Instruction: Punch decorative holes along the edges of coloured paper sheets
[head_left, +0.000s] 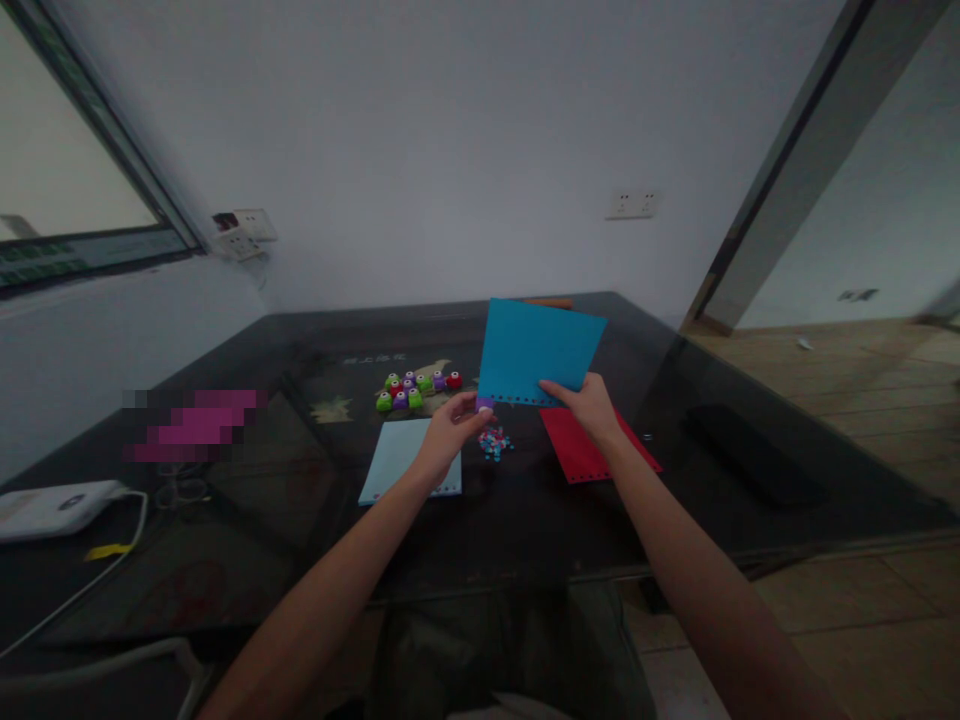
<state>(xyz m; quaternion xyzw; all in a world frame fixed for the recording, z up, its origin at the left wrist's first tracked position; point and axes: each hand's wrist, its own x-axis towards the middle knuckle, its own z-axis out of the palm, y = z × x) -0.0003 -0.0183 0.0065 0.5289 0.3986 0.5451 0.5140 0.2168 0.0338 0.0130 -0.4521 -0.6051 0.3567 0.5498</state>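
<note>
My right hand [589, 400] is closed on a blue sheet of paper [538, 345], thumb over its lower edge, and holds it raised above the table. A row of small holes runs along that edge. My left hand [452, 425] grips a small purple craft hole punch [484, 403] at the sheet's lower left corner; fingers partly hide the punch. Below lies a little pile of coloured paper dots [494, 442]. To the left, partly under my left forearm, is a light blue stack of paper [397, 455]. A red sheet [566, 445] with edge holes lies under my right wrist.
Several green, purple and red craft punches [417, 386] are grouped behind the light blue paper. A white device [60, 510] with a cable sits at the far left, near a blurred pink item [199, 425]. A dark elongated object [754, 455] lies at the right of the black table [510, 540].
</note>
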